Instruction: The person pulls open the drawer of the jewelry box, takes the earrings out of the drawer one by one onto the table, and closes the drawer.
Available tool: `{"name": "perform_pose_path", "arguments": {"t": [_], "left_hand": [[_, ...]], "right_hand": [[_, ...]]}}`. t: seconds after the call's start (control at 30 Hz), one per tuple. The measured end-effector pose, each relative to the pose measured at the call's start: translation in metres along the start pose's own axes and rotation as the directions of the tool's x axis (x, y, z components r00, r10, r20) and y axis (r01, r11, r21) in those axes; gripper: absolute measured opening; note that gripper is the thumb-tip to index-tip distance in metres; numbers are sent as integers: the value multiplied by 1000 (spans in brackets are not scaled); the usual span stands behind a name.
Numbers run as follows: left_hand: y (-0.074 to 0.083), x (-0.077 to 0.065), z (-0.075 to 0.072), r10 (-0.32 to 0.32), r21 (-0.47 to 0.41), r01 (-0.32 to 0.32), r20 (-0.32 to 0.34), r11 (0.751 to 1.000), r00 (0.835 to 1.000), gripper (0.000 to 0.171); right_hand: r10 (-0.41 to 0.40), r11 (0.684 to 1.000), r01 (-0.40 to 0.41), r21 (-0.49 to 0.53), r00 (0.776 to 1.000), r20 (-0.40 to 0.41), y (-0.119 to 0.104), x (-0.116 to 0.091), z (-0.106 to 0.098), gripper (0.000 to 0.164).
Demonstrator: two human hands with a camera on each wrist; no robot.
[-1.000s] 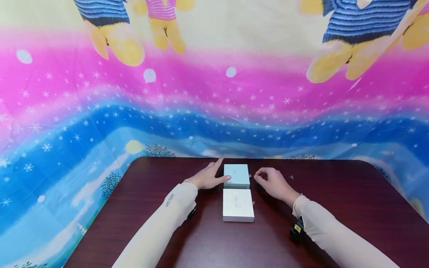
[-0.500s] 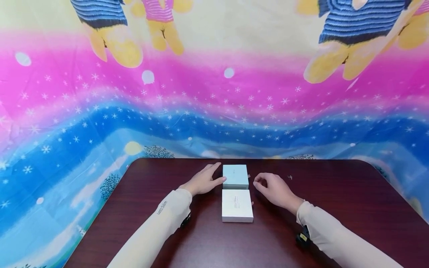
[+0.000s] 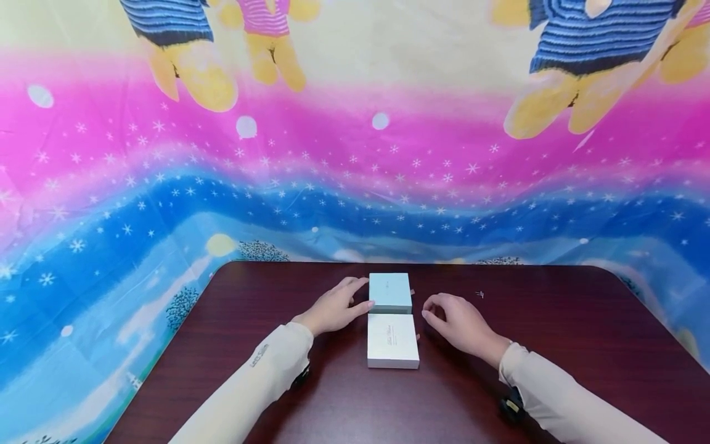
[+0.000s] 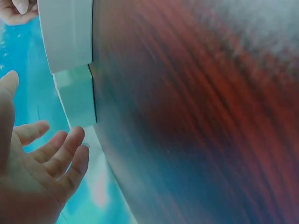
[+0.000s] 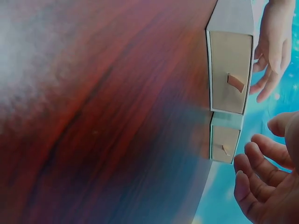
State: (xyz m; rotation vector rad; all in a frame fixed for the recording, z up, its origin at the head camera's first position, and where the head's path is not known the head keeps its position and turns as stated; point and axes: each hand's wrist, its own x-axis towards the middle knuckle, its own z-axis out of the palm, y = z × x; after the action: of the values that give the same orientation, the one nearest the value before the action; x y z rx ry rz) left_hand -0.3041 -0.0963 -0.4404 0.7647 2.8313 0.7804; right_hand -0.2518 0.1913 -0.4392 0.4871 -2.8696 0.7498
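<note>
A mint-green drawer box (image 3: pixel 390 290) lies behind a white drawer box (image 3: pixel 392 339), the two end to end on the dark wooden table (image 3: pixel 333 401). My left hand (image 3: pixel 333 305) is at the mint box's left side, fingers spread loosely and thumb tip right at its edge. My right hand (image 3: pixel 457 320) hovers to the right of both boxes, fingers loosely bent, holding nothing. In the right wrist view, the drawer fronts face that hand; a brown ribbon tab (image 5: pixel 236 83) sticks out of the white box and a smaller tab (image 5: pixel 225 150) out of the mint one.
Small silvery pieces (image 3: pixel 480 295) lie on the table beyond my right hand. A printed cloth (image 3: pixel 355 185) with snowflakes hangs behind the table's far edge.
My left hand has drawn back toward me, its thumb going from over the mint box to its edge. My right hand has shifted slightly nearer to me. The boxes stay in place.
</note>
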Motion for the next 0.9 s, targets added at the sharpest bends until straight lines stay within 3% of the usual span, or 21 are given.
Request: {"name": "perform_pose_path", "arguments": {"t": [0.9], "left_hand": [[14, -27, 0, 79, 63, -81, 36, 995, 996, 68]], "right_hand": [[-15, 999, 14, 29, 999, 34, -8, -19, -1, 4]]}}
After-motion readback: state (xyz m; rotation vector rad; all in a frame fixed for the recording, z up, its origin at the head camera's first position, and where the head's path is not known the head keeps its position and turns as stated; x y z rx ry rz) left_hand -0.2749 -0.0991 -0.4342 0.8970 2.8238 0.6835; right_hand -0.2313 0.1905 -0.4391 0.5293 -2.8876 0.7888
